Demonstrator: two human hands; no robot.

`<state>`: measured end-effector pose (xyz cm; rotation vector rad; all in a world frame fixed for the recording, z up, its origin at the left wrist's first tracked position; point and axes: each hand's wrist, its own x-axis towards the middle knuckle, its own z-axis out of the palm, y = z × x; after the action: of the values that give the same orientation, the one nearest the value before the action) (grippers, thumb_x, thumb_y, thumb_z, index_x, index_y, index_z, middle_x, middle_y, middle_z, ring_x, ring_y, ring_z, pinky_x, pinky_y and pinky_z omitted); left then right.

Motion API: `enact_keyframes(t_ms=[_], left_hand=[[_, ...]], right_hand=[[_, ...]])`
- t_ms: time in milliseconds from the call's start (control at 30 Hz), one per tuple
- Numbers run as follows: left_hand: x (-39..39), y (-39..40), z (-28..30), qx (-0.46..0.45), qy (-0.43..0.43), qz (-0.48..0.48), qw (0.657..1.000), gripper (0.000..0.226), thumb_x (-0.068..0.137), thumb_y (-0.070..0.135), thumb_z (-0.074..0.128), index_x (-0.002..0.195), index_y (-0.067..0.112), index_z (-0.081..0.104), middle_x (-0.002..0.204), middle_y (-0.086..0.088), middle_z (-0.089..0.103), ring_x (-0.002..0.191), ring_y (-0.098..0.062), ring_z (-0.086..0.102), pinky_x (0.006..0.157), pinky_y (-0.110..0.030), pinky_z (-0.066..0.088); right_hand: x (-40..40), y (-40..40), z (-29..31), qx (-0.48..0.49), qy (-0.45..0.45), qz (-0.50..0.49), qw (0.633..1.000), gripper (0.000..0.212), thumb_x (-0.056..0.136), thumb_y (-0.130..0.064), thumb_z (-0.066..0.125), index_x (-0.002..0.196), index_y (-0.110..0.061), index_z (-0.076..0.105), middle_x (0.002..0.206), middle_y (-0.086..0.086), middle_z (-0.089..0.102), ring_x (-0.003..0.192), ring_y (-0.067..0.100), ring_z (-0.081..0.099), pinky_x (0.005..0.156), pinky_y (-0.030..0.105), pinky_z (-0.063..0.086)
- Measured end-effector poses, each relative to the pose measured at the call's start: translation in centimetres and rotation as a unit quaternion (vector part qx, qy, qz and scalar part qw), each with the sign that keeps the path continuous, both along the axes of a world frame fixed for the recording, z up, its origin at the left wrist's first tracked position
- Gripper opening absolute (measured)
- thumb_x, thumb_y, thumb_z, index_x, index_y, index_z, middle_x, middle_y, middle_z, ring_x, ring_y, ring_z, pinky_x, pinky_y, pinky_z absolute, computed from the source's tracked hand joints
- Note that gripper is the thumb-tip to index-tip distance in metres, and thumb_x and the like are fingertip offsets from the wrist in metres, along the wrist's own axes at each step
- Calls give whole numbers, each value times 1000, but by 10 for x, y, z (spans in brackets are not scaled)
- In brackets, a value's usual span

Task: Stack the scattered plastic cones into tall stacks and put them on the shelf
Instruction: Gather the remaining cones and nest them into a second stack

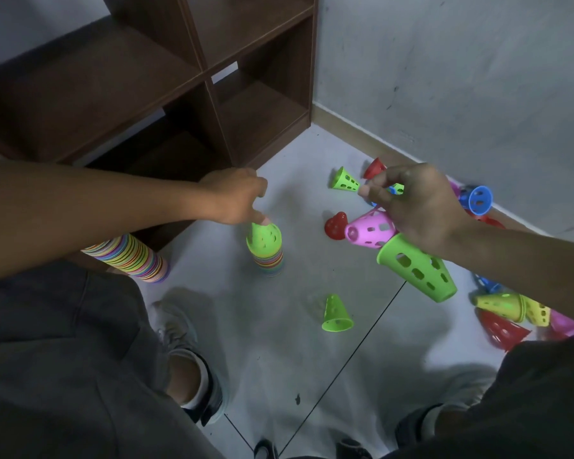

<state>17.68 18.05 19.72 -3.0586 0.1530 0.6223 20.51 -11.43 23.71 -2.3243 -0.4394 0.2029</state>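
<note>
from the head camera, the left hand (236,197) reaches down with fingers curled, its fingertips pinching the tip of the green cone (264,238) that caps a short upright stack of cones (268,260) on the pale floor (279,352). nearer the body than that hand, half hidden under the forearm, a taller striped stack (136,260) leans beside the base of the dark wooden shelf (193,77), which rises just beyond the left hand. the right hand (418,207) hovers off the floor with fingers bent, gripping a large green cone (418,270) that hangs below it, wide end toward the floor; a pink cone (371,230) sits against the hand's palm side, though whether it is also held i cannot tell. beyond the right fingertips lie a small green cone (345,180), a red cone (375,167) and a blue cone (478,200) near the wall. between the two hands lies another red cone (336,225). below the right hand stands a lone green cone (337,314), and under the right forearm lie a yellow cone (501,306) and further red, pink and blue ones.
</note>
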Motion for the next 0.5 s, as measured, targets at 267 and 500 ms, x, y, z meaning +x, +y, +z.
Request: enact_keyframes(t_ms=[267, 500], left_hand=[[-15, -67, 33, -310, 22, 90, 946, 54, 78, 50, 81, 120, 21, 62, 115, 7, 66, 94, -11, 63, 78, -22, 48], [-59, -125, 43, -600, 272, 279, 698, 49, 76, 45, 81, 114, 18, 69, 126, -6, 69, 109, -25, 68, 94, -38, 57]], right_hand=[[9, 14, 6, 99, 55, -53, 992, 17, 93, -22, 70, 84, -9, 75, 76, -11, 65, 52, -11, 54, 56, 5, 40], [22, 31, 2, 233, 126, -222, 938, 27, 90, -22, 75, 64, -18, 68, 64, -7, 67, 58, 9, 59, 68, 29, 53]])
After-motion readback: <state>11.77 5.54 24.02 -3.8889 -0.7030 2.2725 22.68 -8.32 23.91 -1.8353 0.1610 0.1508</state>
